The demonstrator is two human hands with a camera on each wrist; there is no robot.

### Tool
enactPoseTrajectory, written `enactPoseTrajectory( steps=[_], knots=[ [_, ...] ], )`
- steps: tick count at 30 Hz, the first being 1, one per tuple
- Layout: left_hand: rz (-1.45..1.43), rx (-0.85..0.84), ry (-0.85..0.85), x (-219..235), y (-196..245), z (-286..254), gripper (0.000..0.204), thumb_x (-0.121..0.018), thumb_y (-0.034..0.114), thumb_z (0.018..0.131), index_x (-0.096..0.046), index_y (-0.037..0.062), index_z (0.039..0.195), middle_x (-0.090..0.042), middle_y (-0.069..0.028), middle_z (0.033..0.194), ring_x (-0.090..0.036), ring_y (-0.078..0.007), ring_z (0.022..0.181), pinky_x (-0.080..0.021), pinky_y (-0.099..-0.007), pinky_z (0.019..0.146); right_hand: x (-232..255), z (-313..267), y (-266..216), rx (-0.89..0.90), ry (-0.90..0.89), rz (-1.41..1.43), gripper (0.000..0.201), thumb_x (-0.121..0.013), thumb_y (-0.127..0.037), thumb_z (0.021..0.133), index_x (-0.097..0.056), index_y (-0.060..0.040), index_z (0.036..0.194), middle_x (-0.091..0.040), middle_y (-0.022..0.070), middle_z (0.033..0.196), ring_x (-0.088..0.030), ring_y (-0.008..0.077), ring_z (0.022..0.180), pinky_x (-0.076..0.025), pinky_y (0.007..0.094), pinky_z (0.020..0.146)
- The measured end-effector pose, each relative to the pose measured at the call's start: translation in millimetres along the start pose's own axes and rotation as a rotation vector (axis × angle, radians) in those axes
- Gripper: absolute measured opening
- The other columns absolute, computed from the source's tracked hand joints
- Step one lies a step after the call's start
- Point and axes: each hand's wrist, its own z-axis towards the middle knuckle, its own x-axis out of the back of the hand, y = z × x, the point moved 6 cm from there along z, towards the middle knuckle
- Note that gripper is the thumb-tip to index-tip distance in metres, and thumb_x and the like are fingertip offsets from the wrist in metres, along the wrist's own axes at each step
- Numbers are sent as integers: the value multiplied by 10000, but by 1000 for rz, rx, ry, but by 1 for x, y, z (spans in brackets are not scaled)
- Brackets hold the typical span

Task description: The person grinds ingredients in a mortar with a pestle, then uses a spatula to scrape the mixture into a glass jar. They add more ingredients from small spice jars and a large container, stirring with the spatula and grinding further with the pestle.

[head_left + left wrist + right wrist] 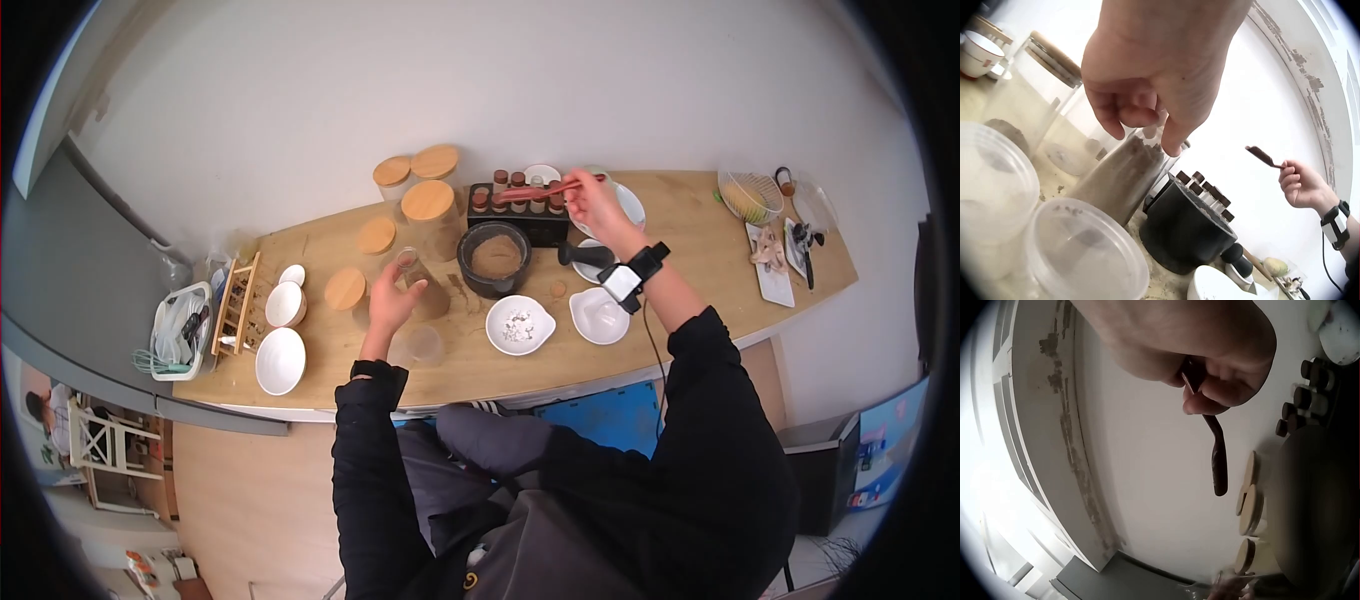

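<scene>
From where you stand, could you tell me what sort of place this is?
Probably a home kitchen counter set up for spice work: a wooden worktop against a white wall, lidded glass jars, a rack of spice bottles and a dark mortar of brown powder.

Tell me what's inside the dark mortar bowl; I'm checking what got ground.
The dark mortar bowl holds a brownish powder, filling most of it. Anything beneath the powder's surface is covered, so the depth stays unknown.
</scene>
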Motion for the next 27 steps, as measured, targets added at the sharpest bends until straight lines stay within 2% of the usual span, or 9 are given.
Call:
enactPoseTrajectory(
  steps=[3,6,8,12,15,18,21,23,27],
  knots=[
    [-51,57,-25,-4,-14,2,705,-774,186,738,-426,32,1332,-549,-181,1261,-625,-194,945,-513,-323,792,93,5,25,-4,218,58,212,-523,-297,891,-562,-94,941,-575,-4,670,-494,71,516,-375,197,451],
    [-152,166,-75,2,11,-4,850,-775,223,739,-286,47,1412,-474,-225,1328,-619,-178,818,-521,-304,692,159,12,55,-61,372,82,180,-512,-257,897,-563,-93,952,-602,6,713,-520,75,556,-393,202,480],
    [-109,147,32,12,29,-7,832,-740,219,767,-261,40,1422,-481,-237,1302,-614,-197,811,-509,-325,733,183,15,72,-134,422,98,158,-520,-213,891,-558,-80,967,-646,23,797,-575,85,619,-433,202,513],
    [16,2,310,27,37,-6,674,-666,183,826,-325,22,1385,-515,-198,1238,-598,-197,783,-496,-319,697,183,25,91,-211,330,83,171,-534,-201,897,-555,-63,996,-658,40,851,-605,103,652,-455,196,521],
    [127,-91,438,36,64,-19,414,-602,127,864,-494,-4,1241,-588,-140,1077,-575,-161,738,-478,-289,645,176,29,101,-224,322,68,192,-530,-212,916,-549,-60,1031,-661,52,882,-616,110,673,-464,196,519],
    [39,-92,408,26,85,-28,210,-578,105,880,-608,-5,1056,-623,-75,844,-557,-128,676,-458,-270,609,173,30,110,-216,338,37,206,-517,-223,932,-544,-65,1062,-661,59,898,-613,109,667,-461,201,499],
    [-17,-21,341,9,87,-36,166,-547,111,923,-630,24,1038,-596,-11,739,-524,-76,677,-426,-230,612,173,37,120,-206,333,-7,222,-500,-216,933,-536,-72,1098,-654,67,898,-583,105,610,-425,208,447],
    [-87,-39,323,0,89,-40,174,-560,128,924,-627,17,1041,-602,-12,706,-535,-65,628,-420,-217,579,178,42,127,-191,303,-33,253,-483,-194,920,-529,-65,1133,-638,75,885,-548,105,557,-369,217,392],
    [-107,20,274,-22,88,-48,173,-580,141,916,-641,1,995,-616,-28,683,-554,-64,608,-421,-217,551,189,47,133,-189,347,-155,198,-478,-168,902,-574,-96,1060,-584,27,769,-461,83,491,-303,223,358]
  ],
)
